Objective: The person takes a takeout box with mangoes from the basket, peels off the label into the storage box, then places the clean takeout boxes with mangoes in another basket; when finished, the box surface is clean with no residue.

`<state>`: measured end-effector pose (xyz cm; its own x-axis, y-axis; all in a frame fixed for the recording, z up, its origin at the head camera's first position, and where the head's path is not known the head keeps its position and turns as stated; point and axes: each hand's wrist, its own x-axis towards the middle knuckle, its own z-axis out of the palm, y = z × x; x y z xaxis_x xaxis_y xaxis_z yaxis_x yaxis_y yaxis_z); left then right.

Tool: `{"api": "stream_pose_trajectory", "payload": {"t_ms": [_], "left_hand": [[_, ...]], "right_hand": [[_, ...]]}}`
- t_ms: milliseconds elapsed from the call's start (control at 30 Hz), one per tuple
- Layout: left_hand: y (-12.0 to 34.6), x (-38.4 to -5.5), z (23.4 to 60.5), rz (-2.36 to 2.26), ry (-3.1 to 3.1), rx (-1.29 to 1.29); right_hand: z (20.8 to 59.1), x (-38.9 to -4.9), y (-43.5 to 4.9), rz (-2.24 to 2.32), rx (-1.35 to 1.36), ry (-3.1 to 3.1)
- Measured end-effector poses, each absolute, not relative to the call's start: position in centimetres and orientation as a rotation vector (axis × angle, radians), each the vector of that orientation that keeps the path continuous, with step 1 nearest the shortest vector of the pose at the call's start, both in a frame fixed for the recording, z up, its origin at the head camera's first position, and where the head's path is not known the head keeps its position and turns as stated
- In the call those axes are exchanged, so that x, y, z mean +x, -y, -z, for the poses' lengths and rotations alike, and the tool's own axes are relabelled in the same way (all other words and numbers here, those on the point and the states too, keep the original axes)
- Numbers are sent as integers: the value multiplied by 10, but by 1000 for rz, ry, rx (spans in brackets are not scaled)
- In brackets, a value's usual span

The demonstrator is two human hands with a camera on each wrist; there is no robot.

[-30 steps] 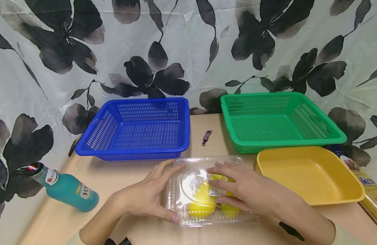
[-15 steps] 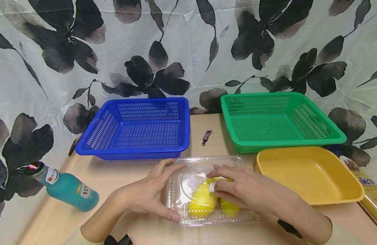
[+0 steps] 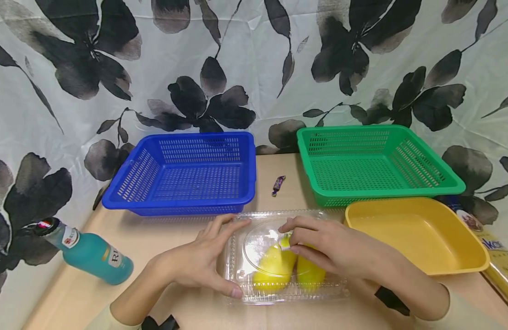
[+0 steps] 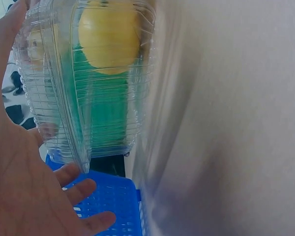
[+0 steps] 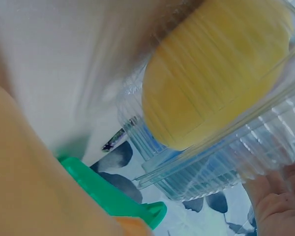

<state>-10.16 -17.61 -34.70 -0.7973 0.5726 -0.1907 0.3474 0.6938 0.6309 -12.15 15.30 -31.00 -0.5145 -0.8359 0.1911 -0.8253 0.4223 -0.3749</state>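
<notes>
A clear plastic clamshell container lies on the table, its lid down, with yellow fruits inside. My left hand spans its left side, thumb by the front corner and fingers at the back one. In the left wrist view several of those fingers stick out fairly straight past the lid edge. Over the lid, my right hand bends its fingers and pinches a small white and yellow label between thumb and fingertips. Part of that label is hidden by the fingers.
Behind stand a blue basket and a green basket, with a small wrapped candy between them. A yellow tray is at right, beside a yellow packet. A turquoise bottle lies at left.
My right hand's fingers have drawn together from a spread pose and grip the label, which lay flat on the lid before. The left hand and the container have stayed in place.
</notes>
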Motion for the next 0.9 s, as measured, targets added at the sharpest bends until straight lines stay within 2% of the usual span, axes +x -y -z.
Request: {"api": "stream_pose_trajectory", "payload": {"t_ms": [500, 900], "left_hand": [[177, -101, 349, -824, -2529, 711], [177, -101, 351, -829, -2528, 706]], "right_hand": [[296, -121, -182, 937, -1275, -2612], [279, -135, -231, 935, -1434, -2707]]}}
